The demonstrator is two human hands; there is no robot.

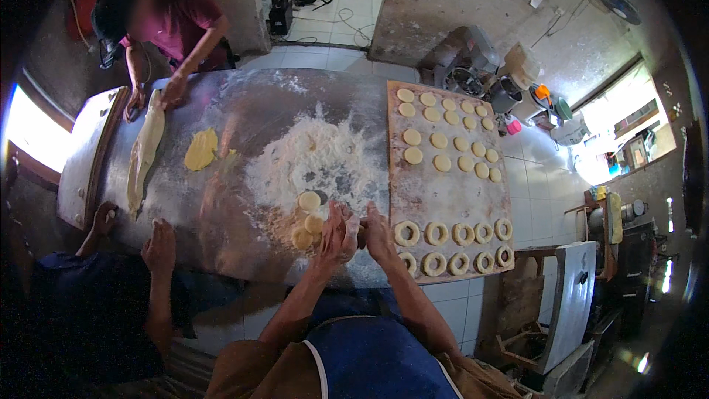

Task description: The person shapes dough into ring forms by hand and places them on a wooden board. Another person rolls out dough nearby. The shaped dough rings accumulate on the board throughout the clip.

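Note:
My left hand (pixel 337 235), dusted with flour, is near the table's front edge with its fingers curled together. Close beside it on the right, my right hand (pixel 378 235) is closed too, its thumb side toward the left hand. Whatever lies between them is hidden by the fingers. Just left of my left hand, small dough rounds (pixel 309 201) lie partly overlapping on the floury metal table. Beyond both hands spreads a wide patch of white flour (pixel 317 151). To the right, a wooden board (pixel 450 196) carries dough rings (pixel 436 233) in its near rows and flat dough discs (pixel 439 140) farther back.
A co-worker in a maroon shirt (pixel 181 18) handles a long dough strip (pixel 146 148) at the table's left end. Another person's hand (pixel 159 247) rests at the near left edge. A yellow dough piece (pixel 201 149) lies between. A white-topped stand (pixel 569 303) is at right.

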